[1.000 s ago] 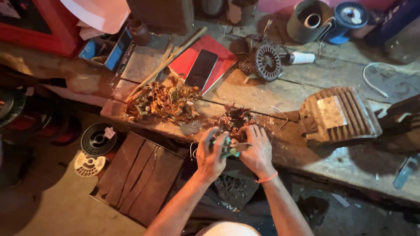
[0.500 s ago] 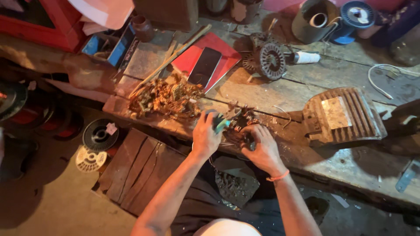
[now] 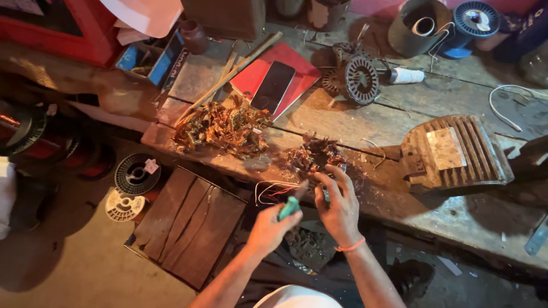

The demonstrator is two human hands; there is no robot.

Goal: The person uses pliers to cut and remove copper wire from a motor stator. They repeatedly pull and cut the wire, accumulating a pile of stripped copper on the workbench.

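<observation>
Risk: left hand (image 3: 268, 223) gripping the green-handled tool (image 3: 289, 207) could slip toward right hand (image 3: 339, 206), pinching the wire clump (image 3: 315, 157) at the table (image 3: 365, 122) edge.

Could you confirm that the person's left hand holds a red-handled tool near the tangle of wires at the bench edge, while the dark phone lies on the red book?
Not quite: in the head view, the tool in the left hand has a teal handle, not red. The rest holds: it is near the tangle of wires at the bench edge, and the dark phone lies on the red book.
</observation>
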